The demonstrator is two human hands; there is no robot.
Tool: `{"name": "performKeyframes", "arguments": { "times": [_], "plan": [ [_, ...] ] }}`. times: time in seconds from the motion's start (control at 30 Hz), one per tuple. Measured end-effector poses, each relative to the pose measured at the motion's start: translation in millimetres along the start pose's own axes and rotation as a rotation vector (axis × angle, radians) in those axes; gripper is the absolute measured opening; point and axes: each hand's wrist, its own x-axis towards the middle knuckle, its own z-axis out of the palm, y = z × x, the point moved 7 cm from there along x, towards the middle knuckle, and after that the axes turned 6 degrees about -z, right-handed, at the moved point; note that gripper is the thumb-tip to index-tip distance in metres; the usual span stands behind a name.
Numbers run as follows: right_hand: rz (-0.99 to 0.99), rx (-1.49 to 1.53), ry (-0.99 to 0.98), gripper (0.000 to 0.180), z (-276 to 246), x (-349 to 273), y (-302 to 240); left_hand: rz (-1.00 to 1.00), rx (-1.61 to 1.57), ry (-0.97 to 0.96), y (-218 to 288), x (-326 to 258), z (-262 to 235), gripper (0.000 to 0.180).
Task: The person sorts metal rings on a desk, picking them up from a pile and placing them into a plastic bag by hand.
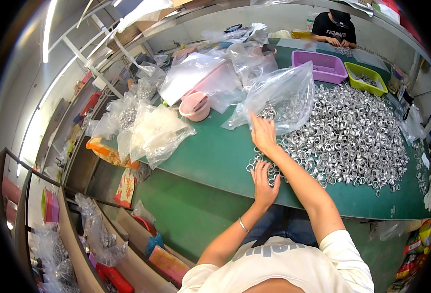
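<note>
A large heap of silver metal rings (354,132) covers the right half of the green table (200,156). My right hand (264,134) reaches over the heap's left edge, its index finger stretched out at the near edge of a clear plastic bag (281,93) with rings in or under it. Whether the fingers touch the film I cannot tell. Closer to me, my left hand (264,184) rests at the front of the table with fingers spread, beside a few loose rings. Nothing shows in its grasp. A metal bangle (243,224) circles the left wrist.
Behind the heap stand a purple basin (320,66) and a green basin (366,78) holding small metal parts. A pink bucket (195,107) and several plastic bags (157,129) crowd the left. Across the table sits another person (335,29), hands over small parts.
</note>
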Motion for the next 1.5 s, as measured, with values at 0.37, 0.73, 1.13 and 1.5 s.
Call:
{"name": "performKeyframes", "arguments": {
  "times": [0.37, 0.73, 1.13, 1.5],
  "plan": [
    [-0.167, -0.003, -0.159, 0.072, -22, -8, 34, -0.011, -0.147, 0.159, 9, 38, -30, 0.054],
    [-0.121, -0.082, -0.082, 0.066, -66, 28, 86, 0.085, 0.072, 0.469, -47, 206, -118, 0.055],
    [-0.007, 0.078, -0.419, 0.064, -170, -187, 14, -0.674, 0.164, 0.664, -346, 365, -250, 0.056],
    [0.240, -0.274, -0.281, 0.058, -157, -237, 13, -0.688, 0.360, 0.623, -369, 412, -220, 0.047]
  ]
}}
